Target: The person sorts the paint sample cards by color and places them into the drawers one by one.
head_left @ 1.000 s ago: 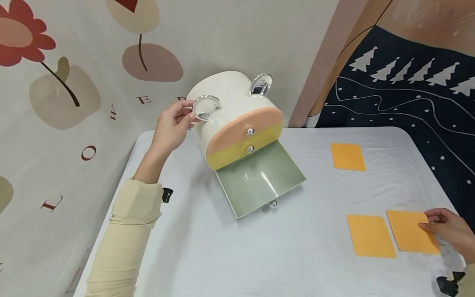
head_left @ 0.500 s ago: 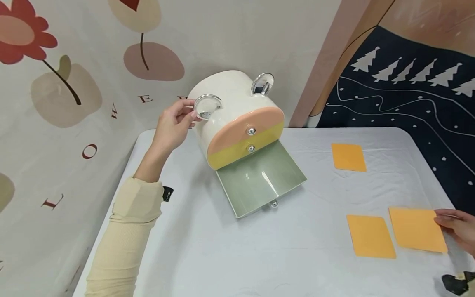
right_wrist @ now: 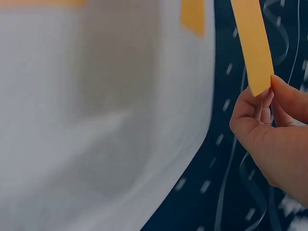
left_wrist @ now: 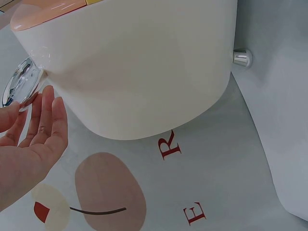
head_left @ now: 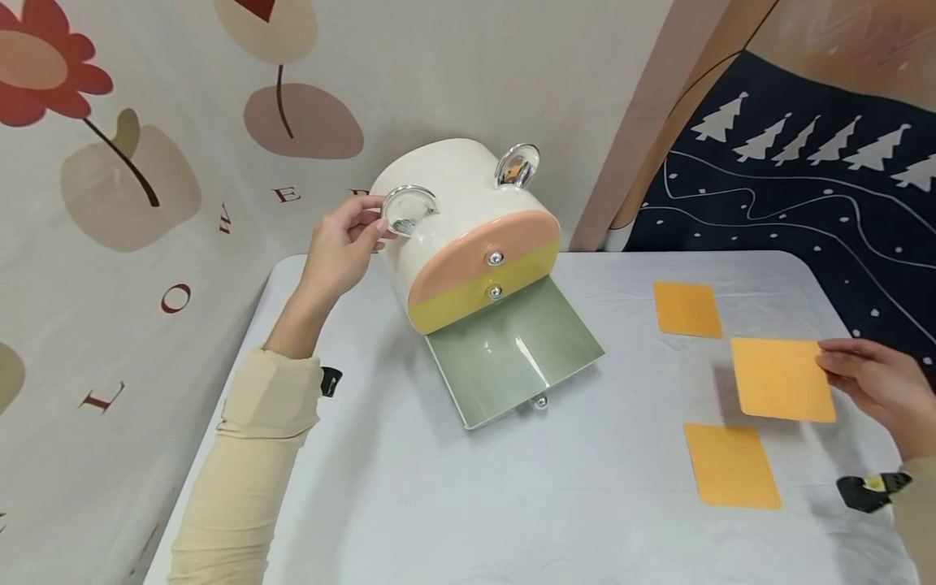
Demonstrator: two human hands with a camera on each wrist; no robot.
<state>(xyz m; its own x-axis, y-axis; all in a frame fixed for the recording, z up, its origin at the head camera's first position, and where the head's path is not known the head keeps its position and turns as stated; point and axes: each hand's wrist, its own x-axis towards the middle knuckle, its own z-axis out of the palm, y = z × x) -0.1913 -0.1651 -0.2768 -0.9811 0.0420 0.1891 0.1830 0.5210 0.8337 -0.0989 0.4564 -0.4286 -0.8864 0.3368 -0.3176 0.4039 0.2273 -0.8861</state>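
Note:
A rounded white drawer box (head_left: pixel 446 211) with a peach and a yellow drawer front stands at the back of the table; its bottom green drawer (head_left: pixel 512 353) is pulled out. My left hand (head_left: pixel 340 248) rests with straight fingers against the chrome ring (head_left: pixel 405 210) on the box's left side, also seen in the left wrist view (left_wrist: pixel 19 84). My right hand (head_left: pixel 873 382) pinches an orange card (head_left: pixel 782 378) by its right edge and holds it above the table; the wrist view shows the card (right_wrist: pixel 252 43) edge-on between thumb and fingers (right_wrist: pixel 262 103).
Two more orange cards lie on the white table (head_left: pixel 512 496): one at the back right (head_left: pixel 686 309), one near the front right (head_left: pixel 731 465). A second chrome ring (head_left: pixel 516 166) sits on the box's far side. Patterned cloths hang behind and to the right.
My right hand has lifted the orange card off the table and carried it up and to the left. The left hand has stayed on the chrome ring.

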